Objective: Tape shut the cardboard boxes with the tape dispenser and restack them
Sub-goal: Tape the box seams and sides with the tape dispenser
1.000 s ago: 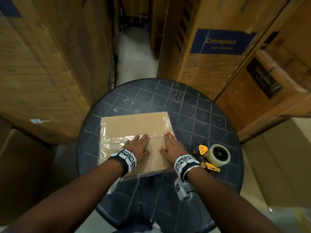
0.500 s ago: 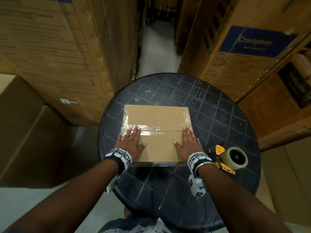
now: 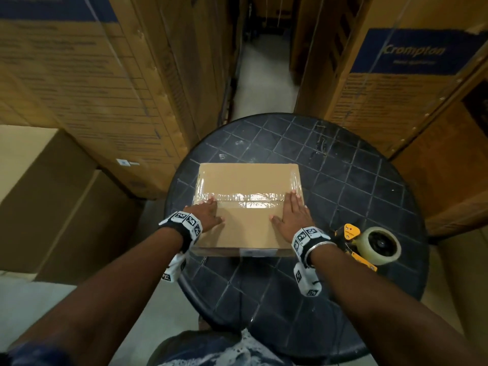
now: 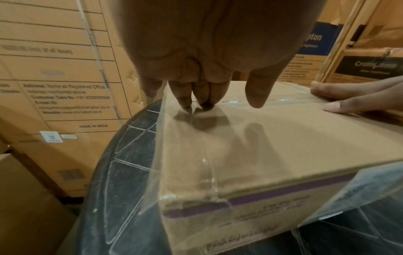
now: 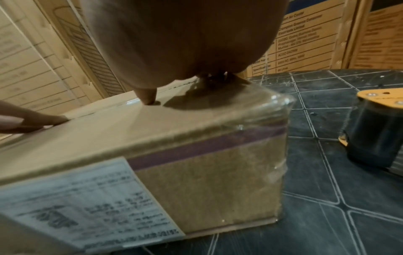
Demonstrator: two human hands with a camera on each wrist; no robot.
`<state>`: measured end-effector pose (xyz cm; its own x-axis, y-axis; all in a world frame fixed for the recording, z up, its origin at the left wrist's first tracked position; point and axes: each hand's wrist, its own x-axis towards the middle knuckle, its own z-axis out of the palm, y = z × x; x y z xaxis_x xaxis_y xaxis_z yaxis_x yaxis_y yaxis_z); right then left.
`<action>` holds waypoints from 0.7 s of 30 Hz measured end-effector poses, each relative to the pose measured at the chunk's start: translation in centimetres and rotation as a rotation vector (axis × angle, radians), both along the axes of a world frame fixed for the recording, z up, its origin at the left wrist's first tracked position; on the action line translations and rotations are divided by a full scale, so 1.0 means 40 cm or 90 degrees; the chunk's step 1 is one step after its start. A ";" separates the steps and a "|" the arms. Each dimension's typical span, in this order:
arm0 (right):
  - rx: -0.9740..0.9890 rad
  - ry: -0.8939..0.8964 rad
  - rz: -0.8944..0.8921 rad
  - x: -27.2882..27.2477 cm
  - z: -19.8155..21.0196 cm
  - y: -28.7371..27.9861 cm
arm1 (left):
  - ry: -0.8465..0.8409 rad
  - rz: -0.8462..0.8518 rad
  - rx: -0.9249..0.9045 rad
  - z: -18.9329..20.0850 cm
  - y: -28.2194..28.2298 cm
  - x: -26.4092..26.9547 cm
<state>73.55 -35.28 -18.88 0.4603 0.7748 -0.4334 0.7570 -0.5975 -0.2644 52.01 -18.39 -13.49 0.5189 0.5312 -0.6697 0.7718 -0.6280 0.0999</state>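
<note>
Pressing flat, the left hand [image 3: 204, 213] and right hand [image 3: 291, 216] rest apart on a taped brown cardboard box [image 3: 248, 228]; a yellow tape dispenser [image 3: 369, 245] sits beside it, apparently untouched.

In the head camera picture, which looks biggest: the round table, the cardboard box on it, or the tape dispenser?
1. Round table, largest.
2. Cardboard box, clearly smaller than the tabletop.
3. Tape dispenser, smallest; the right wrist hides part of it.
</note>
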 end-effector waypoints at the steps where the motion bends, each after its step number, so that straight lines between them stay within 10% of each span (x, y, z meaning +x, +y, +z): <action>1: -0.007 -0.004 0.002 -0.004 -0.002 0.000 | 0.003 -0.005 0.001 0.004 -0.001 0.000; 15: -0.035 -0.009 -0.011 -0.184 -0.003 0.095 | -0.055 -0.091 -0.039 -0.029 0.062 -0.043; 21: -0.050 0.003 -0.037 -0.248 0.005 0.135 | -0.242 -0.088 -0.073 -0.049 0.118 -0.105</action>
<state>63.61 -29.87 -18.69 0.5012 0.7101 -0.4945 0.7192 -0.6596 -0.2183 47.82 -13.66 -15.43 0.8016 0.3724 -0.4678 0.5758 -0.6917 0.4360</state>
